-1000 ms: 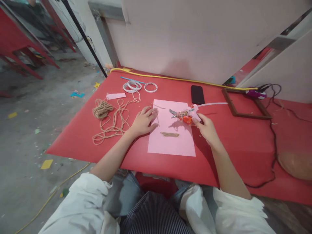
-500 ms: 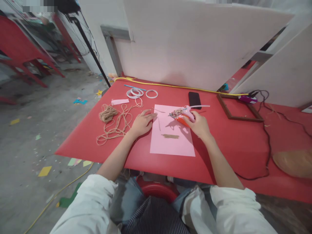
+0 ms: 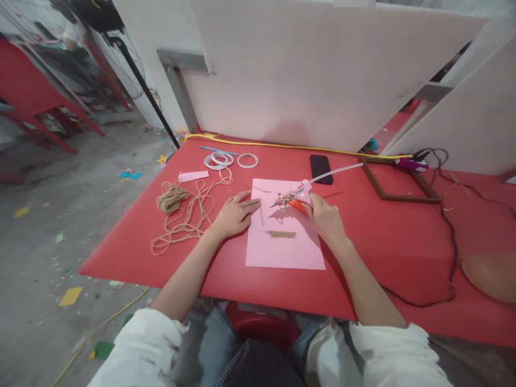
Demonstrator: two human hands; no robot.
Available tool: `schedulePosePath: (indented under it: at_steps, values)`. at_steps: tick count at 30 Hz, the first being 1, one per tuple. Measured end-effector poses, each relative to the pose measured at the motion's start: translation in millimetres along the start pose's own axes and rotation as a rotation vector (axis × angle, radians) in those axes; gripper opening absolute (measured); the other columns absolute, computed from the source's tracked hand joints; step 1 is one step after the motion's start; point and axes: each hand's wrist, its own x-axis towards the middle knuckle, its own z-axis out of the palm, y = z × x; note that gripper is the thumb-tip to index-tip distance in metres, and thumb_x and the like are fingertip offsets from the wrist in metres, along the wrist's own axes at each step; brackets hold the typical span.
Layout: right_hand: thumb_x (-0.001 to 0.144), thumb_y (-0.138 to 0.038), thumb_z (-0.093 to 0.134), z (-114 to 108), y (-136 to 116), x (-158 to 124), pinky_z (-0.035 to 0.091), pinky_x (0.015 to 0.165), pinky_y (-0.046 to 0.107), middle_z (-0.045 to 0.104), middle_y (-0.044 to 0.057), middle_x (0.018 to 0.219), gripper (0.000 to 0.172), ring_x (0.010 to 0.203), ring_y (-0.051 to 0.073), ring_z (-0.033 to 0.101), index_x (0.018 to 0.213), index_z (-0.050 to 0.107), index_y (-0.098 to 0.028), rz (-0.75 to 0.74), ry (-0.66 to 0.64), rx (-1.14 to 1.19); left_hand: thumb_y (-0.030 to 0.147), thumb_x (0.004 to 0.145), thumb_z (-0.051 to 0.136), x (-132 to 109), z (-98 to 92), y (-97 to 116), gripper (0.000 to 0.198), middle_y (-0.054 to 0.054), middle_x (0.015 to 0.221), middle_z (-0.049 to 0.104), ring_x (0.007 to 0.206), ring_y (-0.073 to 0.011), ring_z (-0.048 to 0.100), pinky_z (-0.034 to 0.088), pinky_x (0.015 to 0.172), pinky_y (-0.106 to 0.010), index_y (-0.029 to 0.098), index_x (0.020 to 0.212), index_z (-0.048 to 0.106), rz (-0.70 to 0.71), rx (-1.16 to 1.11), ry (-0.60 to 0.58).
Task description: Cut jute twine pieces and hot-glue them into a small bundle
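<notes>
My right hand (image 3: 327, 217) is closed round the handle of a hot glue gun (image 3: 303, 194), which points left over the pink paper (image 3: 282, 253). A pale glue stick (image 3: 338, 171) juts from its back end, and dried residue coats the nozzle area. My left hand (image 3: 236, 215) lies flat with its fingers stretched over the paper's left edge. Beside those fingertips, short twine pieces (image 3: 262, 215) rest on the sheet. A strip of twine lengths laid side by side (image 3: 281, 234) sits lower on the paper.
Left of the paper lie a twine bundle (image 3: 172, 197) with loose strands, white rings (image 3: 219, 160), a pink paper strip (image 3: 194, 176) and a blue stick (image 3: 220, 150). A black phone (image 3: 321, 169) and a brown frame (image 3: 403, 196) lie behind right. A dark cable (image 3: 451, 236) crosses the right side.
The glue gun has turned in my right hand's grip, its nozzle nearer my left fingers and lower, its glue stick now slanting up right. My left hand stays at the paper's edge. The view has shifted slightly.
</notes>
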Motion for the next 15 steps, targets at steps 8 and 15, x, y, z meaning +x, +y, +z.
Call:
schedulePosePath:
  at_steps: [8,15]
  values:
    - [0.104,-0.033,0.033,-5.0,0.0,-0.1,0.046,0.067,0.035,0.071,0.022,0.116,0.048,0.089,0.029,0.068,0.137,0.056,-0.009,-0.089,-0.071,-0.044,0.016,0.087,0.045,2.4,-0.1,-1.7,0.055,0.000,0.139,0.064,0.139,-0.0319,0.040,0.043,0.111,-0.054,0.029,0.136,0.065,0.058,-0.004,0.024]
    - [0.106,-0.038,0.029,3.1,1.5,-2.6,0.045,0.066,0.034,0.070,0.022,0.113,0.050,0.087,0.027,0.066,0.137,0.056,-0.008,-0.140,-0.043,-0.039,0.016,0.085,0.047,2.9,1.6,0.1,0.053,-0.003,0.137,0.065,0.136,-0.0327,0.041,0.047,0.107,-0.053,0.027,0.134,0.066,0.074,0.003,0.048]
